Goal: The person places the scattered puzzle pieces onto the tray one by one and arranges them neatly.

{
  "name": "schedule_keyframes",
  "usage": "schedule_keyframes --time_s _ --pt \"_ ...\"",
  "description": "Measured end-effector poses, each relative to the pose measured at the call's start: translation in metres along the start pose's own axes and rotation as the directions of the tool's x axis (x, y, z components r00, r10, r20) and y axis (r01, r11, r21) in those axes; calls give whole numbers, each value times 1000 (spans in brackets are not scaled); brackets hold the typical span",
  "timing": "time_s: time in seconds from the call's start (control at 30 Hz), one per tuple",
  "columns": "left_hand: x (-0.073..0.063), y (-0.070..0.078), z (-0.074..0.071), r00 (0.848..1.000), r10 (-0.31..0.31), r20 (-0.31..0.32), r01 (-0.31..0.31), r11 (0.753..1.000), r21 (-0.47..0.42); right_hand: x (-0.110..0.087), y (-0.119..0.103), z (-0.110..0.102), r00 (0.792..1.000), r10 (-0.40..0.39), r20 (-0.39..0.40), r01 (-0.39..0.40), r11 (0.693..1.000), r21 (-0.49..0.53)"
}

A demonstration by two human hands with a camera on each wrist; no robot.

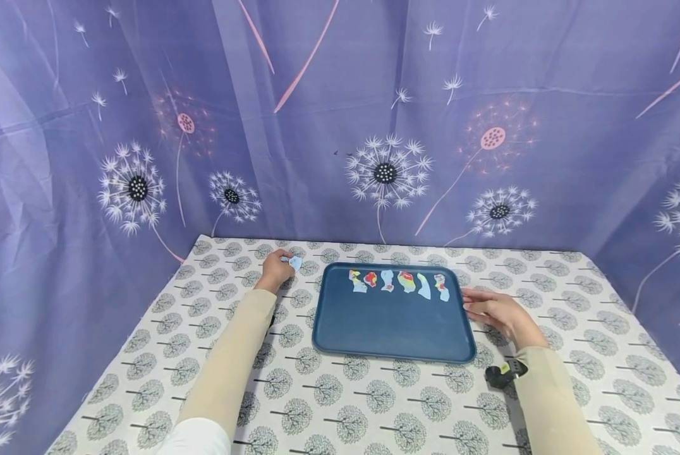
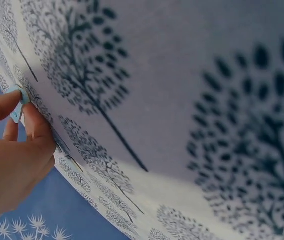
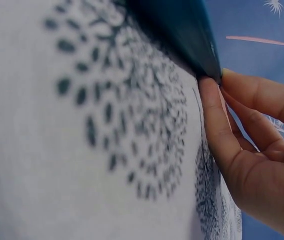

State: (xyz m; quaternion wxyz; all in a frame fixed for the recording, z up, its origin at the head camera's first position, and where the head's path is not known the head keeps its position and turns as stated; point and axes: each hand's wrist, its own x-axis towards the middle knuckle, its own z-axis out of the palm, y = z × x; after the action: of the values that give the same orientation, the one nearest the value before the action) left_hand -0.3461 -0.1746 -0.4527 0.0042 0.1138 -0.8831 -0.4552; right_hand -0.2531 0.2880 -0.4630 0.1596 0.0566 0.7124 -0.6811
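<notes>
My left hand (image 1: 277,268) pinches a small light-blue piece (image 1: 296,262), flat and irregular, left of the tray's far left corner. In the left wrist view the same piece (image 2: 16,110) shows between the thumb and fingertips, close over the cloth. At the right side of the dark blue tray (image 1: 391,328), my right hand (image 1: 502,316) holds the rim by its fingertips. The right wrist view has thumb and forefinger at the tray edge (image 3: 202,55). Along the tray's far side several irregular flat pieces lie in a row, including a red-and-yellow piece (image 1: 406,282) and a pale blue curved piece (image 1: 424,286).
A white cloth with grey tree prints (image 1: 340,404) covers the table. Purple curtains with dandelion prints (image 1: 317,158) hang behind and at both sides. A black wrist camera (image 1: 498,376) sits at the right sleeve.
</notes>
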Motion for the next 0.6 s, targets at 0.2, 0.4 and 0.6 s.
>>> schedule_keyframes --time_s 0.2,0.4,0.6 --pt "0 -2 -2 999 -3 -42 2 999 -35 1 2 0 1000 10 6 -10 1000 0" --pt "0 -2 -5 999 -47 -12 44 979 -197 2 1 -1 1000 6 5 -6 1000 16" --pt "-5 4 -7 998 -40 53 55 948 -313 2 1 -2 1000 4 11 -4 1000 17"
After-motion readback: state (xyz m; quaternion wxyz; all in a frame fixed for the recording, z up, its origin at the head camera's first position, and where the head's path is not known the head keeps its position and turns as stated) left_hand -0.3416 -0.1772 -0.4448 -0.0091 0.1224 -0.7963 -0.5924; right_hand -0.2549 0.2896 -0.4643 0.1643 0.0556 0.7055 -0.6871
